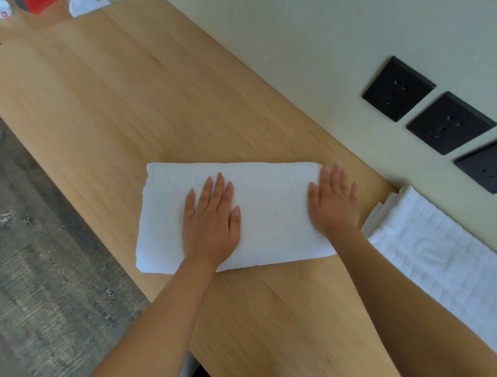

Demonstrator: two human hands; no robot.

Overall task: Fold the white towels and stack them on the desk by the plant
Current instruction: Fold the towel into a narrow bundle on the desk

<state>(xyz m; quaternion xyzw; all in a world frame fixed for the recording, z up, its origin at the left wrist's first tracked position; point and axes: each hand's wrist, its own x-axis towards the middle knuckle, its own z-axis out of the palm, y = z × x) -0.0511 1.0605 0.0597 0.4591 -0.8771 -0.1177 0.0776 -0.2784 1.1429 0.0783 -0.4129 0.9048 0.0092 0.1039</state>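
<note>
Head view. Wooden desk running along pale wall. Pressing left hand and right hand flat, fingers straight, gripping nothing, onto folded white towel, probably smoothing creases. Lying just beyond right hand: second towel, seemingly starting the stack.

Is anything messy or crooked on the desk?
Nothing is spilled or broken. The folded towel under the left hand and right hand looks a bit crooked: it lies slanted to the desk front edge, one corner almost at that edge. The checked towel lies along the wall.
</note>
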